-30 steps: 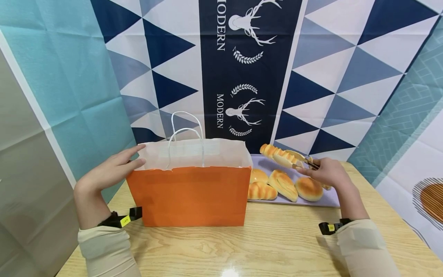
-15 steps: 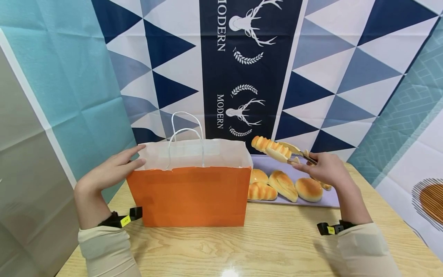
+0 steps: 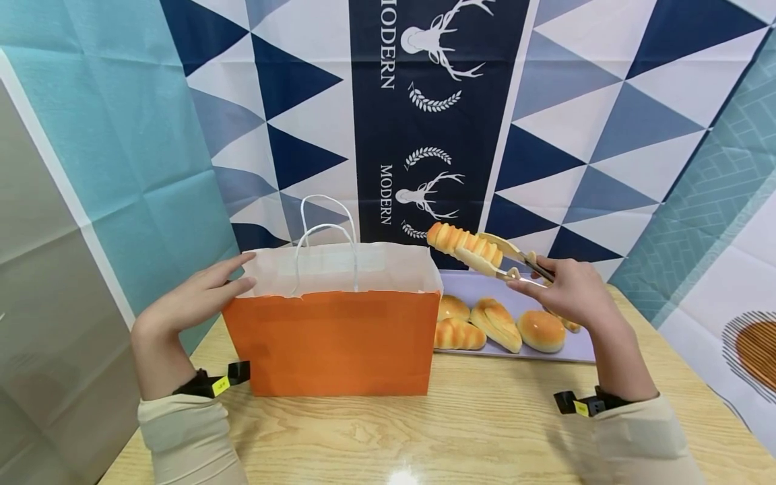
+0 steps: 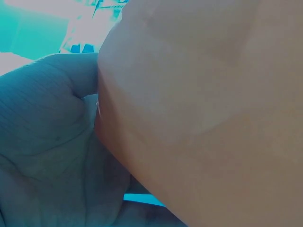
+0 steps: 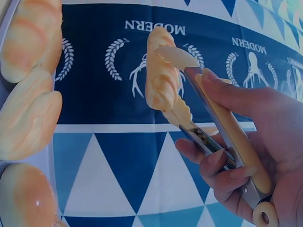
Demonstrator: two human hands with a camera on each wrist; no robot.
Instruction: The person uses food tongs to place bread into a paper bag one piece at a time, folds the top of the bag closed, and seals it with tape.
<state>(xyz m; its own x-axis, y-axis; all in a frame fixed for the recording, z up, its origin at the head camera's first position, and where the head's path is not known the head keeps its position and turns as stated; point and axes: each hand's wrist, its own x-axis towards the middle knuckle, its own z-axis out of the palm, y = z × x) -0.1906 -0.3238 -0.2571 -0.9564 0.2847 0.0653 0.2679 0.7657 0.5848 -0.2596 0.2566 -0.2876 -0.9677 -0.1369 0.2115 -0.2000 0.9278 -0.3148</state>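
Note:
My right hand grips a pair of food tongs with tan handles and pale, leaf-shaped tips. Between those tips is a long ridged bread roll, raised over the tray's back left and near the bag's right rim. At the left, an orange paper bag stands upright with its white-lined mouth open and two white handles raised. My left hand rests on the bag's left rim, thumb and forefinger stretched out. In the left wrist view the bag's side fills most of the picture and hides the fingertips.
On the right, a lilac tray partly behind the bag bears several breads, among them a round bun, a folded pastry and a ridged loaf. A wooden table lies beneath. Patterned cloth hangs behind.
My right hand has lifted the tongs and ridged roll up and to the left, towards the bag. My left hand and the bag stay in place.

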